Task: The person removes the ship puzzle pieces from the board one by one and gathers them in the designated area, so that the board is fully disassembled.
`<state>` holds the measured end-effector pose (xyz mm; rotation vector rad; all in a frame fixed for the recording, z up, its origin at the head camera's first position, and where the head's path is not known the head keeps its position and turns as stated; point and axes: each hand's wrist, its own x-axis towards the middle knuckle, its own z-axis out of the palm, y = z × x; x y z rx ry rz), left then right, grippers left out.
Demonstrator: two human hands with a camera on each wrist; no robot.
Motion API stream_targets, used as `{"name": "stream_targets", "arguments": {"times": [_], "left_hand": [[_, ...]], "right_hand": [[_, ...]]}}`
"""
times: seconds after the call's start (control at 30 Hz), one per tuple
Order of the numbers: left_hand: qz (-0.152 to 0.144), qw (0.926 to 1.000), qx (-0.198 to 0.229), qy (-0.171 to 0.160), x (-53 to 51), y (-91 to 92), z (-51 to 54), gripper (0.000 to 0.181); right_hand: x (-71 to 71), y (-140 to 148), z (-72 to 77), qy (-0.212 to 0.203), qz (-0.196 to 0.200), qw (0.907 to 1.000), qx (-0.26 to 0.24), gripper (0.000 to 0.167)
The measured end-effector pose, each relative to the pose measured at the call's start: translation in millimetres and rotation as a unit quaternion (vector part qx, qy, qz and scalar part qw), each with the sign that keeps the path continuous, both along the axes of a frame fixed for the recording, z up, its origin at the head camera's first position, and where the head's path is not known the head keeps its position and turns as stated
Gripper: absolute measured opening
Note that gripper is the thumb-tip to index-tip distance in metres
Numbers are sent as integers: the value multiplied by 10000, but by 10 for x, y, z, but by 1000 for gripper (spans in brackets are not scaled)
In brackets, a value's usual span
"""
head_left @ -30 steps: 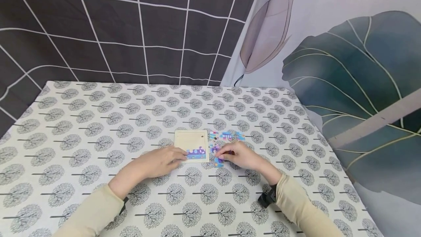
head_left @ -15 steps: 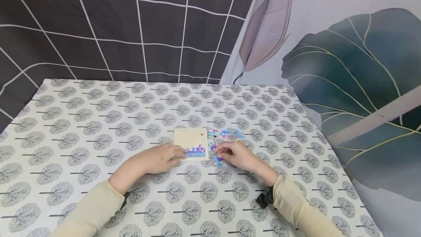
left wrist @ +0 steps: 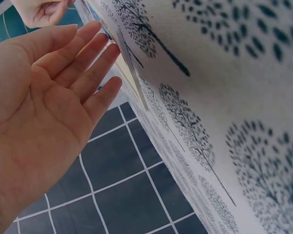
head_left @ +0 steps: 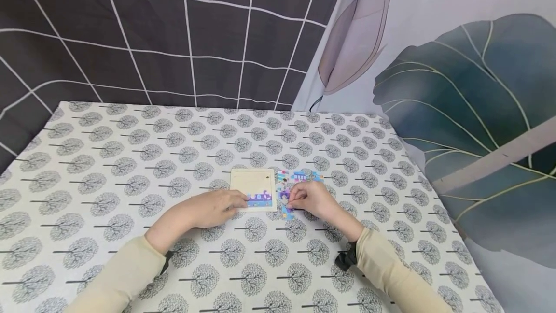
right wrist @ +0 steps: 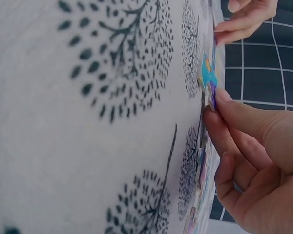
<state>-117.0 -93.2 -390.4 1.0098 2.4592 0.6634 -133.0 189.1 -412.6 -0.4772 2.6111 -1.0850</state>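
A shallow, cream, square puzzle tray [head_left: 249, 181] lies flat on the table. Joined purple and blue jigsaw pieces [head_left: 260, 201] fill its near right part. My left hand [head_left: 213, 208] rests its fingertips at the tray's near left, touching those pieces; the left wrist view shows its fingers [left wrist: 100, 73] nearly straight. Just right of the tray, my right hand [head_left: 313, 200] pinches a jigsaw piece between thumb and forefinger. This piece [right wrist: 209, 77], blue and purple with a bit of orange, shows at the fingertips in the right wrist view. The right hand partly covers other pieces.
Several loose jigsaw pieces [head_left: 309, 176] lie to the tray's right, beyond the right hand. A white cloth with tree prints [head_left: 182, 122] covers the table. A dark gridded curtain [head_left: 152, 23] hangs behind, and a leaf-printed one [head_left: 451, 76] hangs on the right.
My right hand shifts slightly over the loose pieces and its fingertips close together on one. The left hand stays on the tray. The head view sways a little.
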Motion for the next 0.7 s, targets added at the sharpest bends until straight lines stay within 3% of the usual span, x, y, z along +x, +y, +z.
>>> {"name": "stream_targets", "arguments": {"times": [0.43, 0.7], "left_hand": [[52, 9998, 35, -195, 10, -17, 10, 34], [-39, 9998, 86, -169, -1, -28, -12, 34]], "right_hand": [[13, -24, 27, -185, -251, 9995, -10, 13], [19, -29, 30, 0, -215, 9998, 55, 13]]}}
